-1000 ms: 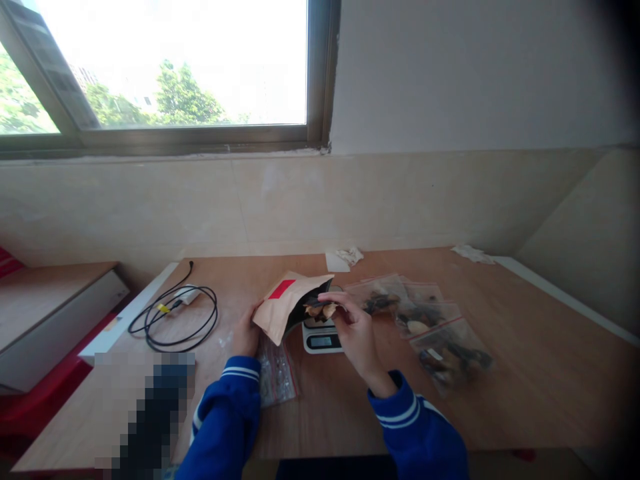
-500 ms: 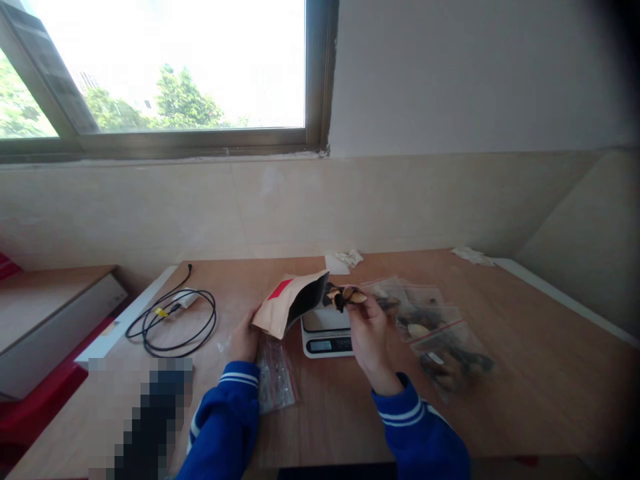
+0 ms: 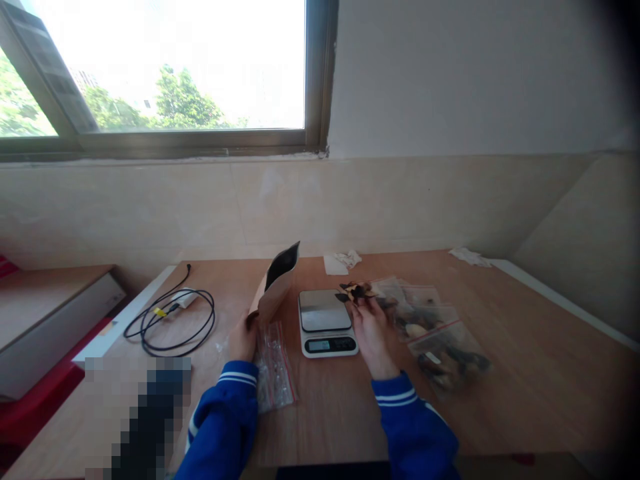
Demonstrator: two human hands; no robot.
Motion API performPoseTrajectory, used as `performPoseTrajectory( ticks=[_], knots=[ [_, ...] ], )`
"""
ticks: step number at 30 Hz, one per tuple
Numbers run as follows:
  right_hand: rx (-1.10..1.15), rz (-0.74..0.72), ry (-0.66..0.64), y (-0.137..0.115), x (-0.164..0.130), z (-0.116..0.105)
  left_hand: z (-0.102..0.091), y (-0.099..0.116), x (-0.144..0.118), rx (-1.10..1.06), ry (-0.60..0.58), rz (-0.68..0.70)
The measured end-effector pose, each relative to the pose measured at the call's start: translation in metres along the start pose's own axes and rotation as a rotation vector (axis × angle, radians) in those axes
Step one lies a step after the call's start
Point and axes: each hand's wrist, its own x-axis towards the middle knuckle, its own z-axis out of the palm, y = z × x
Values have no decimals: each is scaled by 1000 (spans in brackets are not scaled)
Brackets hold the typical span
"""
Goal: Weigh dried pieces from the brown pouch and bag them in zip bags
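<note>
Head view: right hand [image 3: 371, 328] pinches dried pieces [image 3: 356, 291].

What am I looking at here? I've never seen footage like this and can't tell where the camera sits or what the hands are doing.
There is no machine: a person in blue sleeves works with bare hands, and the single camera sits on their head, looking forward and down at a wooden table below a window. The left hand holds a brown paper pouch upright with its mouth open. The right hand pinches a small bunch of dark dried pieces just beside the right rear corner of a small digital kitchen scale. Clear zip bags of similar dried pieces lie to the right, another clear bag lies by the left wrist, and a coiled black cable lies further left.
</note>
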Motion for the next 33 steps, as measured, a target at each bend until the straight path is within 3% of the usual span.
performPoseTrajectory(
  ticks=[4, 7, 15, 21, 33],
  knots=[
    [-268, -94, -9, 23, 4, -1, 0, 1, 0, -24, 7, 18],
    [-461, -148, -90, 35, 9, 0, -2, 2, 0, -11, 9, 7],
    [-726, -295, -349, 31, 7, 0, -1, 3, 0, -27, 9, 33],
    [-795, -285, -244, 35, 12, -14, -1, 2, 1, -25, -11, 38],
    [-937, -300, -132, 33, 34, -17, -1, 0, 1, 20, 6, 34]
  ],
)
